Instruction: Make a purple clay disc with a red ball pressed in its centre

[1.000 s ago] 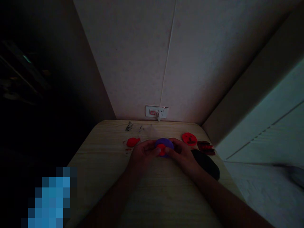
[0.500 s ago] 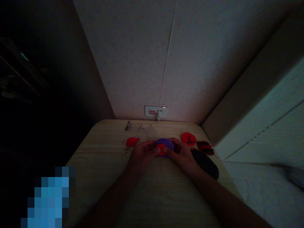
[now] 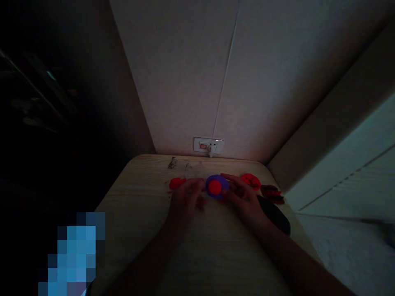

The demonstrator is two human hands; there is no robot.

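A purple disc [image 3: 223, 183], which looks like modelling clay, carries a smaller round red piece [image 3: 215, 187] on its upper face. My right hand [image 3: 245, 201] grips the disc's right edge between thumb and fingers. Just left of the disc is my left hand [image 3: 187, 201], its fingers apart and holding nothing. A red lump [image 3: 177, 182] lies on the table beyond that hand. Past my right hand lie a red disc [image 3: 251, 181] with dark marks and a dark red piece [image 3: 272, 194] with a bright red strip. A black oval thing [image 3: 276, 214] sits partly behind my right wrist.
The light wooden table [image 3: 203, 250] meets the wall at its far edge. Just above is a wall socket [image 3: 208, 145] with something plugged in. Dark smudges mark the far left of the tabletop. A pale panel stands to the right; the left side is very dark.
My left hand has let go of the disc and drawn slightly left, uncovering the red piece. My right thumb has moved from the red piece to the disc's edge. The view has shifted slightly.
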